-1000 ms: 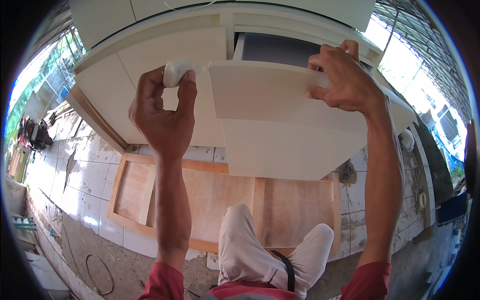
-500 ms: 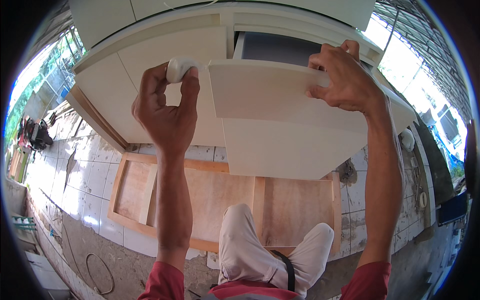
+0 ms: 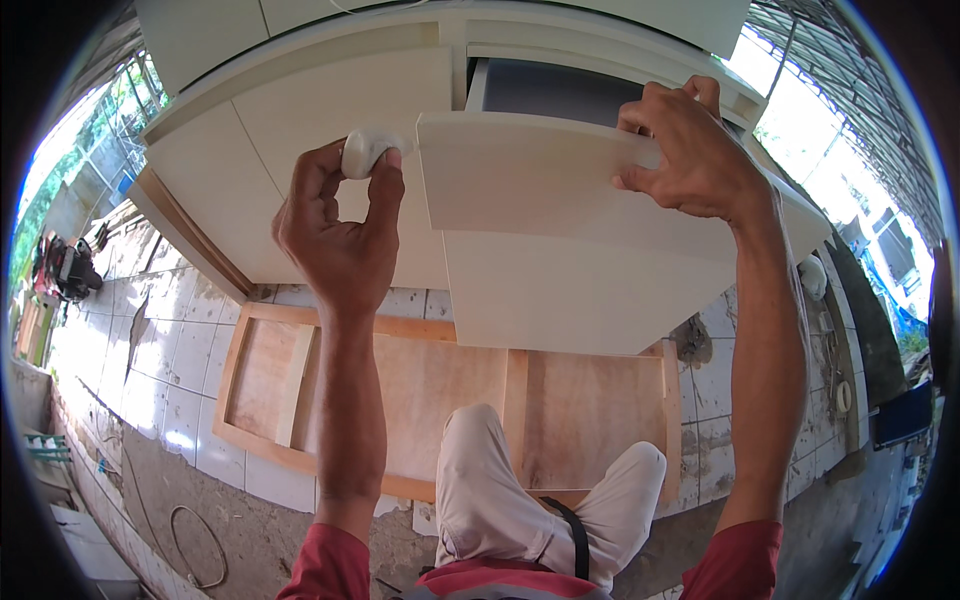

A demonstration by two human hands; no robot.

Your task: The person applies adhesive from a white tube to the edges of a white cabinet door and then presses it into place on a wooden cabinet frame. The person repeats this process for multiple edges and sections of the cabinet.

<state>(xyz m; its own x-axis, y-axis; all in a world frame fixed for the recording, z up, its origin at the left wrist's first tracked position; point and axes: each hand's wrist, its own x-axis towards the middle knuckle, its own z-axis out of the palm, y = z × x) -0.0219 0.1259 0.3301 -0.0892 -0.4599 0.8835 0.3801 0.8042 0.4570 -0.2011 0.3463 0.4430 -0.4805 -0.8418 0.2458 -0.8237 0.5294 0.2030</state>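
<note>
At the far left, a dark machine (image 3: pixel 62 268) stands on the pale tiled floor (image 3: pixel 130 350), and a loop of cable (image 3: pixel 195 545) lies on the bare ground lower down. Between the tiles and the person's knees lies a flat wooden frame (image 3: pixel 400 370) with plywood backing, split by upright rails. Above it stands a cream cabinet (image 3: pixel 250 150), its plain face filling the upper middle of the view.

The left hand (image 3: pixel 340 230) is raised with the forearm nearly vertical, back of the hand toward the camera. Its thumb and fingers are curled together and pinch a small white wad (image 3: pixel 368 148), which sits at the left corner of a cream door panel (image 3: pixel 560 230), touching or just beside its edge.

That panel hangs open in front of a dark opening (image 3: pixel 545 92) in the cabinet and hides much of the lower cabinet face. The right hand (image 3: pixel 695 150) grips the panel's upper right edge, fingers bent over the top, thumb on the near face, wrist bent, arm reaching up from the lower right.
</note>
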